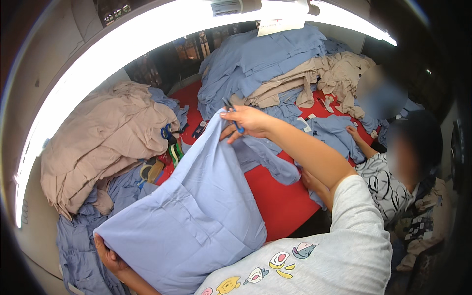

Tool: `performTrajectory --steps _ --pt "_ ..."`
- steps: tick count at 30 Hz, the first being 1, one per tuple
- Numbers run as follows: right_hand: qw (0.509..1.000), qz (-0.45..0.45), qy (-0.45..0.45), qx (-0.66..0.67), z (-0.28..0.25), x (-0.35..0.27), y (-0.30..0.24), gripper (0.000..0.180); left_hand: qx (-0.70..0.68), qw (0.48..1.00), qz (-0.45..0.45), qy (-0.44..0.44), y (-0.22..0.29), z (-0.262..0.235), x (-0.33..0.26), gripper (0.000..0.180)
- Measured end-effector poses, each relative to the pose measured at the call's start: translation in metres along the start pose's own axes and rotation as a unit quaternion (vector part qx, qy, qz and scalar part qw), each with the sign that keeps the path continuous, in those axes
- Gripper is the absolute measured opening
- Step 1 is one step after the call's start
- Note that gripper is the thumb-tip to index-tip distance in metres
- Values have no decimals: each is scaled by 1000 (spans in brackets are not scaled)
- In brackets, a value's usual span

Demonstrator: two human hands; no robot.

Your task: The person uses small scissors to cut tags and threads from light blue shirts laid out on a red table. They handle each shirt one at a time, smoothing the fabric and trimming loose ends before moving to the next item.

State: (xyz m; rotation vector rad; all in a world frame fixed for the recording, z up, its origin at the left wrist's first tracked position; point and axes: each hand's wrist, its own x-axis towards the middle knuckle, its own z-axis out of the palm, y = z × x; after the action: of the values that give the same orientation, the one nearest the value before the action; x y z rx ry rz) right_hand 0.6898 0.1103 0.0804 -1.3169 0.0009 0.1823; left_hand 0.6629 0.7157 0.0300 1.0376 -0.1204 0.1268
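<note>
A light blue garment [196, 206], with a seam and a folded pleat across it, is stretched up in front of me. My left hand [109, 254] grips its lower left corner, the fingers partly hidden behind the cloth. Raised at the centre, my right hand [247, 122] pinches the garment's top edge between thumb and finger. That same hand also carries small blue-handled scissors [239, 127], their dark tips pointing up beyond the fingers. Part of the garment hangs behind the right forearm, over the red table [275, 201].
A heap of beige garments [108, 142] is at the left, above blue ones [88, 246]. Blue-handled scissors [167, 131] and tape rolls [176, 153] lie beside it. A large blue pile [260, 59] rises at the back. A co-worker [383, 177] handles blue cloth [334, 135] at the right.
</note>
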Motion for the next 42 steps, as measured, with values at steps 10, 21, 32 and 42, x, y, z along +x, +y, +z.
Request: performTrajectory --steps 10,21,32,42 --pt "867 -495 52 21 -201 160 -191 42 -80 982 150 -83 -101 277 139 27" --pt "657 -515 540 108 -511 38 -229 26 204 925 -66 -313 -305 560 215 51" --pt "727 -364 583 4 -415 49 2 21 211 767 -460 -395 -376 293 -28 31" --pt "921 -106 14 -374 93 136 297 31 42 856 -514 -33 -293 36 -195 27"
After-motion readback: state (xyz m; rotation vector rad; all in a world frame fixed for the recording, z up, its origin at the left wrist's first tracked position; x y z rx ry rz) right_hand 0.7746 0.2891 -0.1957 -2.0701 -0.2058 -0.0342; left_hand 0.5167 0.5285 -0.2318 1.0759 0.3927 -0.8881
